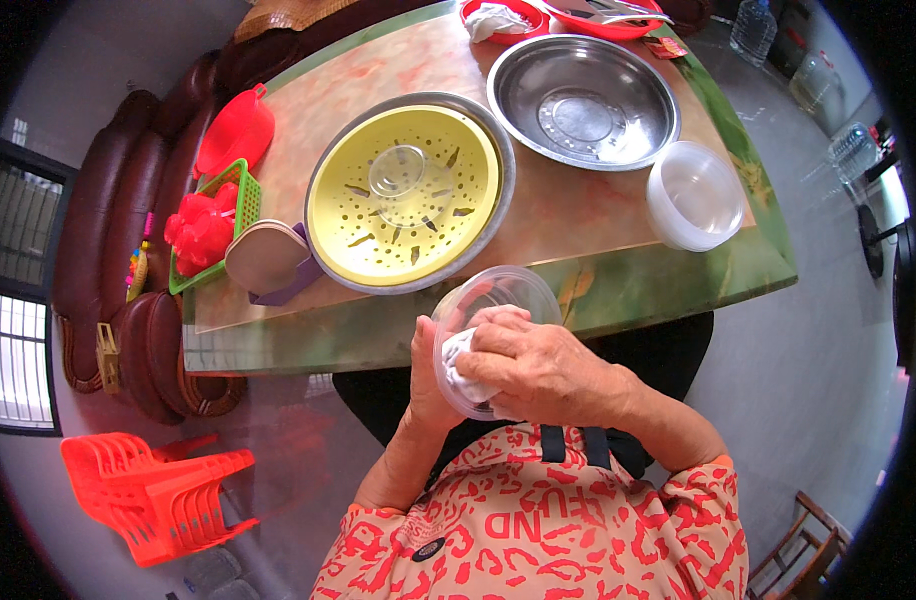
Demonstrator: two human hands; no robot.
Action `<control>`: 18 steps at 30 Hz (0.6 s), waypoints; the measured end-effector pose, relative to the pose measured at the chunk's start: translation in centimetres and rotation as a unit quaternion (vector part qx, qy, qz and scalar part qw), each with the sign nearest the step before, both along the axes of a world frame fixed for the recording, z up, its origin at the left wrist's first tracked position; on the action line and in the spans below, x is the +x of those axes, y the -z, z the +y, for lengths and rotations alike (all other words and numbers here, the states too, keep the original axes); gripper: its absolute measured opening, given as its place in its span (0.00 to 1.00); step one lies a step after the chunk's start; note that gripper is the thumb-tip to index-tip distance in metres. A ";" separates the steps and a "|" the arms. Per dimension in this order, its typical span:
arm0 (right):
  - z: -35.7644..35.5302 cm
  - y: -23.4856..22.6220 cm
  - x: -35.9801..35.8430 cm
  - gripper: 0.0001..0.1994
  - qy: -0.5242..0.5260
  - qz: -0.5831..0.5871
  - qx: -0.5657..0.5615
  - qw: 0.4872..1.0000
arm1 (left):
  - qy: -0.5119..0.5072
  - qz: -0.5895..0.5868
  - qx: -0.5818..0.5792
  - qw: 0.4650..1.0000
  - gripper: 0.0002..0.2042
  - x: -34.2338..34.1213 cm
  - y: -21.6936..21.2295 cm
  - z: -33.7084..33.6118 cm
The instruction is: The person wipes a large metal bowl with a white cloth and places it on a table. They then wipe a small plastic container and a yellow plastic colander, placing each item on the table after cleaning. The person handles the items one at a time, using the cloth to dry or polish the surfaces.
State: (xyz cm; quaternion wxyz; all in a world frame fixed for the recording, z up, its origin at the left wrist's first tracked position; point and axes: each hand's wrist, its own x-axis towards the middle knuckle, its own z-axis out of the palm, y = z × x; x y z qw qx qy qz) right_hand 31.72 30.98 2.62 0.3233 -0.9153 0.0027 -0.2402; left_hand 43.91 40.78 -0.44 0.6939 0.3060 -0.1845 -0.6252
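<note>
1. Head view, only one camera here. The left hand (430, 385) has its grip wrapped around the side of a clear plastic bowl (493, 310), holding it tipped up over the person's lap, just off the near edge of the table (618, 215).
2. The right hand (538, 365) is closed on a white cloth (458, 362) and is pressing it into the bowl, so that grip is full of cloth, not open.
3. I'll use the yellow colander (403, 195) as the landmark. It sits inside a metal basin near the middle of the table, with a small clear lid or dish (398, 170) lying in its centre. The bowl being wiped is just in front of it, past the table's edge.
4. To the right of the colander is an empty steel basin (583, 100), and further right, nearer the person, a stack of clear bowls (693, 195).
5. Left of the colander: a tan lid-like thing (263, 255) on something purple, then a green basket (243, 205) holding red plastic pieces.
6. Behind the colander, at the far edge, a red tray (503, 20) holds another white cloth.
7. Progress, my guess: one bowl is mid-wipe. I can't tell whether the stacked ones are finished or still waiting, so there's probably more to go.
</note>
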 end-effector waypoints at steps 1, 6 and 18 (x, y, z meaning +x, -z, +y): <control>0.1 0.2 0.2 0.17 -0.022 -0.029 0.000 0.999 | 0.008 0.014 -0.018 1.000 0.41 0.0 0.1 0.0; -0.1 0.2 1.7 0.22 0.147 -0.074 -0.181 0.970 | -0.035 -0.032 0.078 0.996 0.37 -0.4 -0.5 0.5; -0.6 -0.7 -0.1 0.06 0.015 0.092 -0.036 0.995 | -0.020 -0.054 0.041 0.998 0.41 -0.1 0.2 0.2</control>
